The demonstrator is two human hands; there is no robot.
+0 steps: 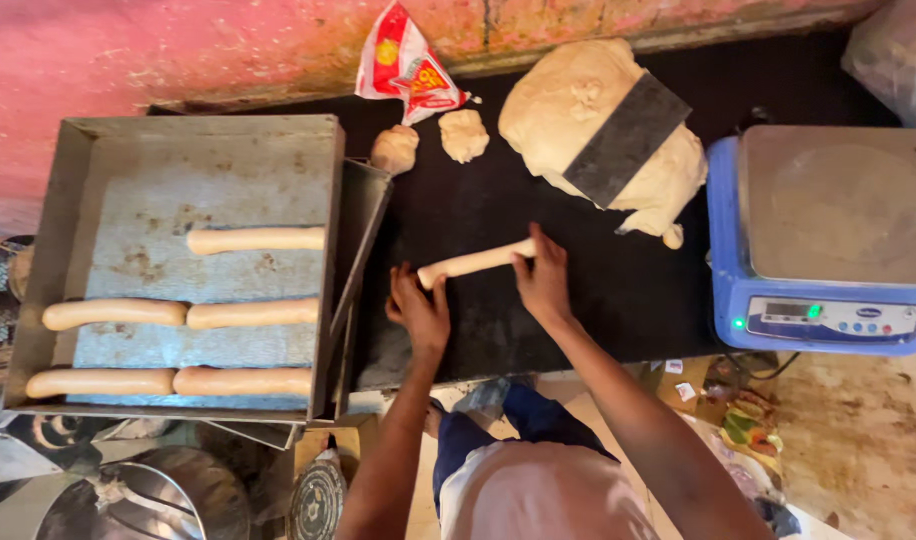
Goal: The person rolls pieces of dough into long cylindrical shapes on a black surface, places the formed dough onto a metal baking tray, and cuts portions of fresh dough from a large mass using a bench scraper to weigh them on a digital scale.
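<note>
A pale dough roll [473, 263] lies on the black worktop [578, 300]. My left hand [418, 310] touches its left end with fingertips. My right hand [544, 280] presses on its right end. A metal tray [128, 190] at the left holds several finished dough rolls [253, 239] in rows. A big mass of dough [578, 110] with a dark flat scraper [626, 139] stuck in it sits at the back. Two small dough lumps [395, 149] [464, 134] lie between the tray and the mass.
A blue digital scale [828, 240] with a steel platform stands at the right. A red and white packet [406, 65] leans against the pink wall. Another tray edge [363, 240] tilts beside the big tray. Metal bowls [148, 500] sit low left.
</note>
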